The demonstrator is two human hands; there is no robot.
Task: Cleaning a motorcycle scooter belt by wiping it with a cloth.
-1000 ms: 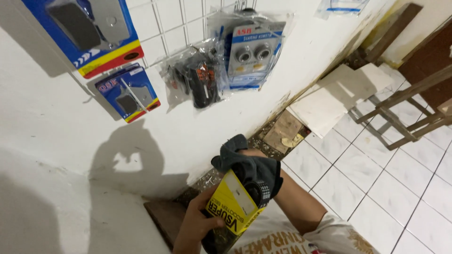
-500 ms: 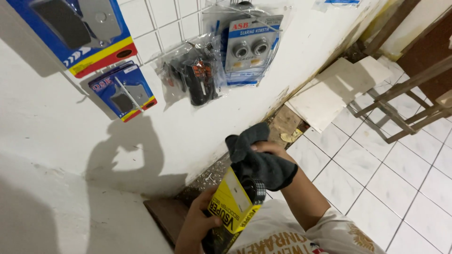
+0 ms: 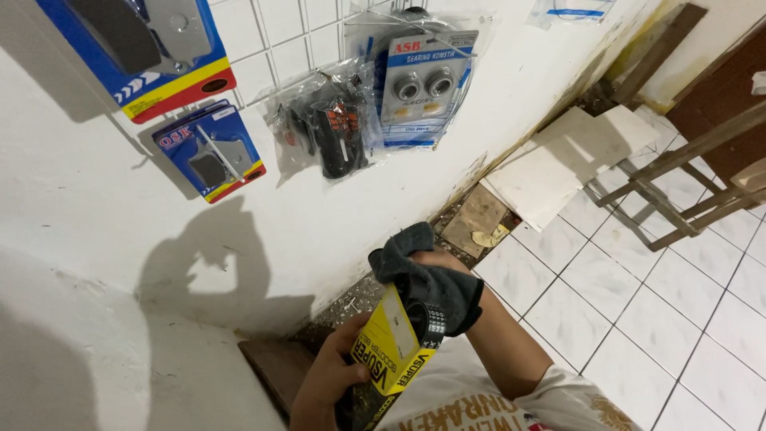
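Note:
My left hand (image 3: 331,377) grips a yellow and black cardboard sleeve (image 3: 389,349) wrapped around a black toothed belt (image 3: 429,321), low in the middle of the view. My right hand (image 3: 435,262) holds a dark grey cloth (image 3: 427,275) bunched over the top end of the belt. The cloth covers most of my right fingers. Both hands are close together in front of my chest, near a white wall (image 3: 120,239).
Packaged parts hang on a wire rack on the wall: blue cards (image 3: 209,152), a bag of black parts (image 3: 327,132), a card with two bearings (image 3: 423,84). Loose white tiles (image 3: 558,164) lean at the wall's foot. A wooden frame (image 3: 686,179) stands at right on the tiled floor.
My right hand with the cloth has shifted slightly along the top of the belt. The left hand keeps its grip on the sleeve. The view has tilted a little.

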